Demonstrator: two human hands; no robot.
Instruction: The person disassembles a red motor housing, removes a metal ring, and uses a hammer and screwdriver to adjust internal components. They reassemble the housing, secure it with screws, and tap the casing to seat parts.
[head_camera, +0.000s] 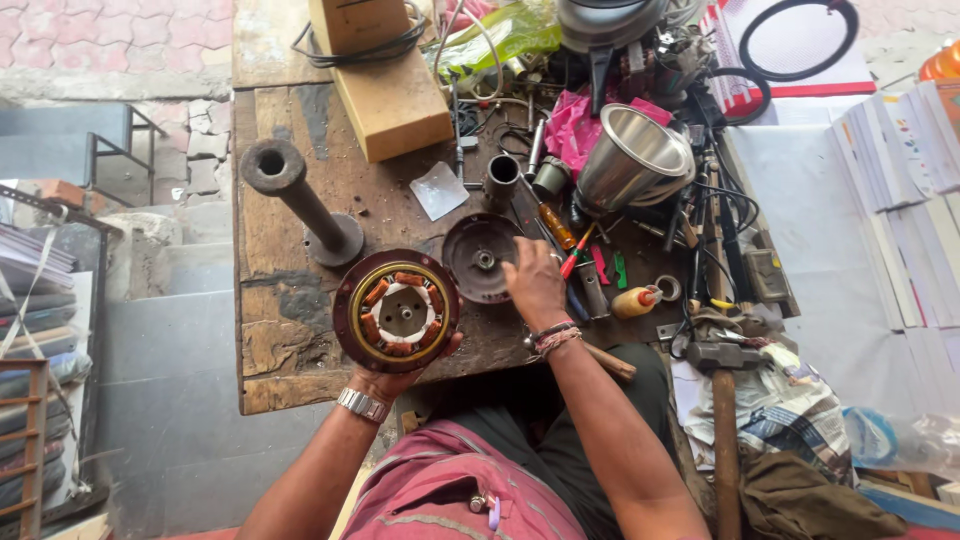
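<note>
On the left of the worn wooden tabletop (280, 290) a dark metal pipe stand (300, 200) lies tilted, its flange just beyond the round motor stator (397, 311). Your left hand (395, 378) cups that stator from below at the tabletop's near edge, grip closed on its rim, so the copper windings face up. Just to its right lies a dark round end cover (478, 258), flat on the wood. Your right hand (533, 280) rests at the cover's right edge, fingers bent down onto it; you cannot tell whether that grip is closed. Further right sit screwdrivers (560, 232), a shiny metal cone (632, 155) and a hammer (725, 400).
</note>
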